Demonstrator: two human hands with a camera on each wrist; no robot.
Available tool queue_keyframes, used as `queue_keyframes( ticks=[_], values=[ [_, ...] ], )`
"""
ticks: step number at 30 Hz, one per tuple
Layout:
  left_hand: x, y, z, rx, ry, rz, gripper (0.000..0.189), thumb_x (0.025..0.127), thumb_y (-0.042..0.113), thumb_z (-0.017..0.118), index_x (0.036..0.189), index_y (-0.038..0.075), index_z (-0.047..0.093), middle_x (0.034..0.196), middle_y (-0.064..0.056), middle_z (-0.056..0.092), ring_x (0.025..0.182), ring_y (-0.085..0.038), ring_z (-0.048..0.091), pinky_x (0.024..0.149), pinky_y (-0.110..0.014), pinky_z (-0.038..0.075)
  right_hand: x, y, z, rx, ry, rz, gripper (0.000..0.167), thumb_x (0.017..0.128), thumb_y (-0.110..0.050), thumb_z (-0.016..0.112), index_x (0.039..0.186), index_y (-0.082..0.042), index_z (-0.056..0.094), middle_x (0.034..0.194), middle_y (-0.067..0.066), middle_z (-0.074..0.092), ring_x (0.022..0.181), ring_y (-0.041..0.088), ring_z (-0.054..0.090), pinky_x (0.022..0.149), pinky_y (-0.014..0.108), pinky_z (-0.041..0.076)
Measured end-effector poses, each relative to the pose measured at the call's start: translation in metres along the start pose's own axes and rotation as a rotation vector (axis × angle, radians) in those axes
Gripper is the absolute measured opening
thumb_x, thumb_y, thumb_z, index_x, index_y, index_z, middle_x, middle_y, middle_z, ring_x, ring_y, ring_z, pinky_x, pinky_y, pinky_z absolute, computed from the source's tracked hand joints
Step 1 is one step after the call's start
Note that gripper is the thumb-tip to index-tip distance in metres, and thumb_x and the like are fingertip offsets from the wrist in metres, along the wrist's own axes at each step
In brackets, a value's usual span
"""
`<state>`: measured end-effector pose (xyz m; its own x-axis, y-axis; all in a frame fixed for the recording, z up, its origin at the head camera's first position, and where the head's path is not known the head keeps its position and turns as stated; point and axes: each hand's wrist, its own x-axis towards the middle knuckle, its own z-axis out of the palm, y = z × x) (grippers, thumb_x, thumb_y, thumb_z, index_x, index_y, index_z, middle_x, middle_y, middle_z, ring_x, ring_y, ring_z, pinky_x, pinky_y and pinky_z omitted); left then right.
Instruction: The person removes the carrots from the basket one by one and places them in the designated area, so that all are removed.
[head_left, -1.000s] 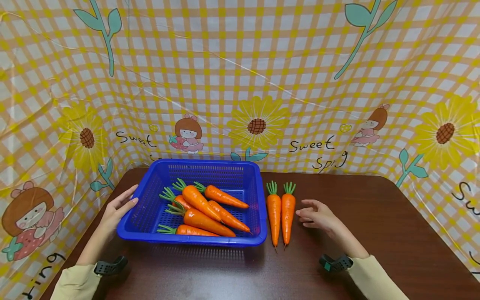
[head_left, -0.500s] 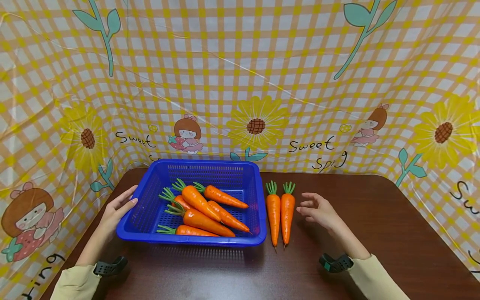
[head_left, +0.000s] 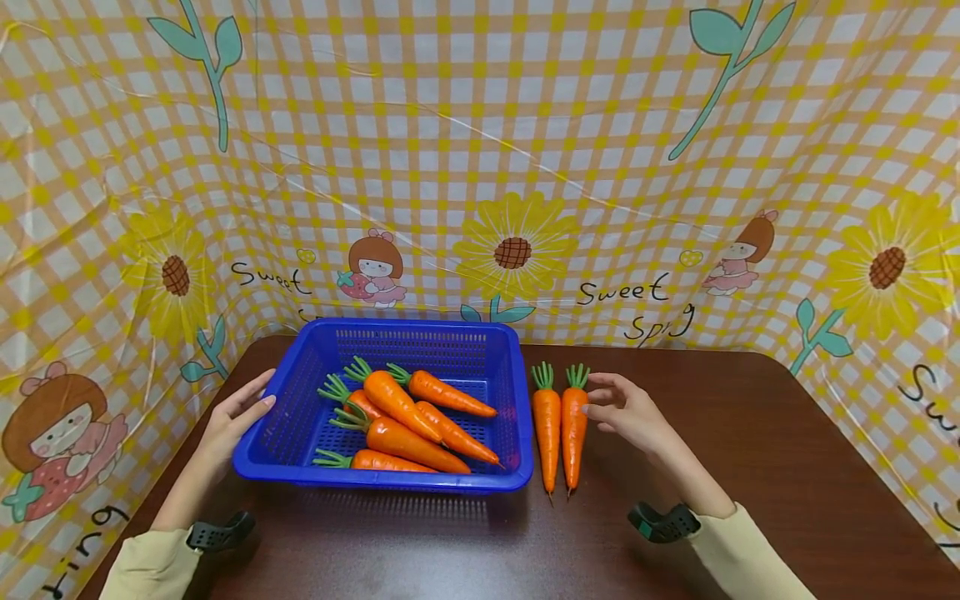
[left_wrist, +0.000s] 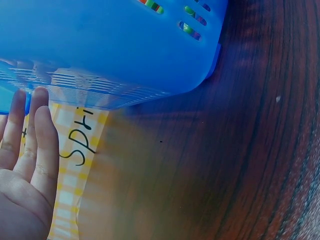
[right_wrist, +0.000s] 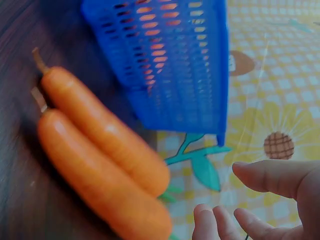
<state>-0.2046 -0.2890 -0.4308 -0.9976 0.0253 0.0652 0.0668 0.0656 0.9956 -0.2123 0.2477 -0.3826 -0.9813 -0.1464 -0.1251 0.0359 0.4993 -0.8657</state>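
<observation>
A blue plastic basket [head_left: 375,476] with slotted walls stands on the left of the table, several orange carrots [head_left: 402,406] with green stem tufts piled inside. My left hand [head_left: 228,429] is at the basket's left side, fingertips right at the rim. In the left wrist view, the fingers [left_wrist: 46,150] of that hand are extended along the slotted wall. Right of the basket, two carrots lie side by side, tips toward me: an inner carrot [head_left: 548,437] and an outer carrot [head_left: 573,437]. My right hand [head_left: 633,421] hovers beside the outer one, thumb and fingers apart, holding nothing.
The dark brown wooden table [head_left: 720,433] has rounded far corners. A checked cloth [head_left: 450,125] printed with sunflowers hangs behind it and along both sides. Each wrist wears a black band, such as the right wristband [head_left: 663,523].
My right hand first lifts a little, then moves left and farther in, up to the outer carrot's upper end. The left hand, basket and carrots stay in place.
</observation>
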Motion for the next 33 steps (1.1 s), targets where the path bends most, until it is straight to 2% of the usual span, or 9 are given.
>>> queue_keyframes(
  ticks=[8, 16, 20, 33],
  values=[
    [0.000, -0.001, -0.001, -0.007, 0.009, -0.007, 0.052, 0.099, 0.015, 0.053, 0.148, 0.006, 0.036, 0.101, 0.022, 0.066, 0.083, 0.000, 0.065, 0.068, -0.020, 0.056, -0.001, -0.023, 0.011, 0.029, -0.032, -0.062, 0.058, 0.093, -0.017, 0.062, 0.143, 0.001, 0.037, 0.133, 0.030, 0.050, 0.109, 0.027, 0.061, 0.089, 0.045, 0.054],
    [0.002, -0.002, -0.001, 0.002, 0.003, -0.004, 0.053, 0.099, 0.016, 0.053, 0.148, 0.005, 0.036, 0.101, 0.022, 0.065, 0.084, 0.000, 0.065, 0.068, -0.021, 0.056, -0.005, -0.045, 0.024, 0.072, -0.050, -0.091, 0.058, 0.090, -0.017, 0.065, 0.141, -0.003, 0.041, 0.130, 0.027, 0.052, 0.099, 0.016, 0.062, 0.085, 0.037, 0.055],
    [0.001, -0.002, 0.000, -0.020, 0.007, -0.007, 0.051, 0.099, 0.015, 0.053, 0.147, 0.007, 0.038, 0.100, 0.020, 0.066, 0.083, -0.001, 0.065, 0.068, -0.021, 0.056, -0.005, -0.053, 0.030, 0.079, -0.057, -0.123, 0.056, 0.090, -0.016, 0.065, 0.140, -0.003, 0.042, 0.126, 0.025, 0.053, 0.094, 0.015, 0.063, 0.081, 0.033, 0.055],
    [0.002, -0.002, -0.001, -0.006, -0.004, -0.009, 0.055, 0.099, 0.020, 0.054, 0.148, 0.005, 0.035, 0.102, 0.020, 0.066, 0.084, -0.001, 0.066, 0.069, -0.022, 0.057, 0.000, -0.073, 0.046, 0.073, -0.109, -0.132, 0.058, 0.090, -0.017, 0.066, 0.141, -0.004, 0.042, 0.127, 0.023, 0.053, 0.097, 0.017, 0.062, 0.086, 0.038, 0.055]
  ],
)
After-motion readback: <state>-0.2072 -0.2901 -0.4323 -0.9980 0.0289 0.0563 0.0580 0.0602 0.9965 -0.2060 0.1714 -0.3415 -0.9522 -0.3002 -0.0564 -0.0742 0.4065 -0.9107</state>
